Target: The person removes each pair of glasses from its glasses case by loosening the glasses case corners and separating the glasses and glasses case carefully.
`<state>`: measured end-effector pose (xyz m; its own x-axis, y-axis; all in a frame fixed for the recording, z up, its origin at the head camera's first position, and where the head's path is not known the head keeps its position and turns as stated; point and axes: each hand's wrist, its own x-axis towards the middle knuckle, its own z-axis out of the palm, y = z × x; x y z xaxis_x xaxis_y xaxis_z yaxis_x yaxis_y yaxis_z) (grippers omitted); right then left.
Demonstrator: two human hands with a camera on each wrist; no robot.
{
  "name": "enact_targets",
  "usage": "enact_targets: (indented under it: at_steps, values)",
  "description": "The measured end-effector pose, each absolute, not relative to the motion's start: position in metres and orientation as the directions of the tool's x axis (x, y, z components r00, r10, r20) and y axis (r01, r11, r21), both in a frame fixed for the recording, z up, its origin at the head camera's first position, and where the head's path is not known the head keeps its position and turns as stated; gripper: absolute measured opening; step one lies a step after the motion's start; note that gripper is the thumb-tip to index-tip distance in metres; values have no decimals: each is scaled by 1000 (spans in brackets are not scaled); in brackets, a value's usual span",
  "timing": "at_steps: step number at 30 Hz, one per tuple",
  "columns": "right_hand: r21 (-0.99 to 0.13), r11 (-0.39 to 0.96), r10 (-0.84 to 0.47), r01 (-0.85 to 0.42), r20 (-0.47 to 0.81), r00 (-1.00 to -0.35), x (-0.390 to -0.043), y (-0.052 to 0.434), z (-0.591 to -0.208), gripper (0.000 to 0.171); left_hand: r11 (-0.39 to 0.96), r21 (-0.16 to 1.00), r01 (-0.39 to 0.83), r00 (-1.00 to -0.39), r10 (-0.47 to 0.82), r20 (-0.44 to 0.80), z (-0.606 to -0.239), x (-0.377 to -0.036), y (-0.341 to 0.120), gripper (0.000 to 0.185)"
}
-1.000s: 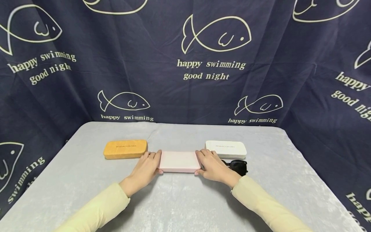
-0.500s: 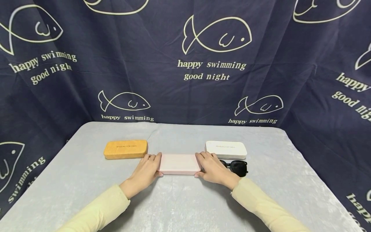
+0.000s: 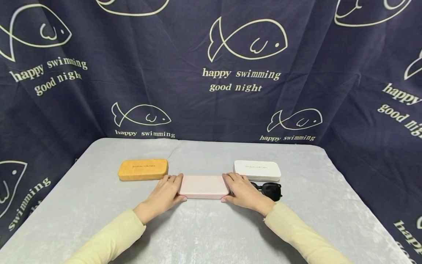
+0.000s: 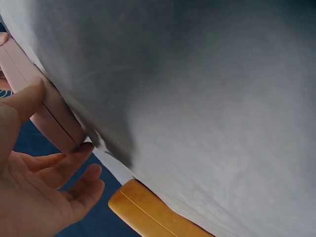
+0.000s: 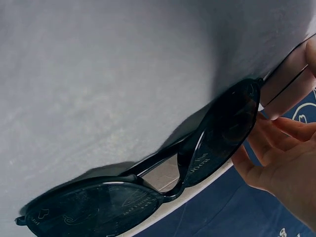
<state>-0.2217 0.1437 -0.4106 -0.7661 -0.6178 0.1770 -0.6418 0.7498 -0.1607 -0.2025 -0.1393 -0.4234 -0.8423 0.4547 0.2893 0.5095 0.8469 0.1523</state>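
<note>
Left hand (image 3: pixel 166 192) and right hand (image 3: pixel 240 190) hold pink case (image 3: pixel 203 186) (apparently closed).

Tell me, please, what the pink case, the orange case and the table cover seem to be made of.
Pink glasses case: probably hard plastic or coated shell, smooth matte, with a crisp lid seam in the wrist views. Orange glasses case: perhaps cork-look or faux-leather wrap, since it has a grainy, speckled surface. Table cover: soft grey fabric, velvet-like, with patchy sheen.
</note>
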Motion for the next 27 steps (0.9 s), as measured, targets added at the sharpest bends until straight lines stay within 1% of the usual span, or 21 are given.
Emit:
enact_targets:
  at_steps: [2,5,12,18,27]
  values:
    - [-177,741,-619,-647,193,-761,-221,145,-410,74,840,148,523,-835,469,289,-424,-204,-141,76]
    - [-170,730,-628,-662,216,-748,-221,145,-411,73,826,152,542,-825,489,284,-424,-206,-143,76]
    - [-107,710,-660,-696,245,-710,-223,147,-413,67,806,155,571,-808,519,280,-424,-210,-146,77]
    - [-100,695,-677,-712,244,-695,-224,148,-411,62,801,161,576,-806,525,275,-423,-210,-146,76]
    - [-68,687,-693,-724,238,-680,-225,147,-412,60,794,169,584,-803,534,263,-423,-210,-146,74]
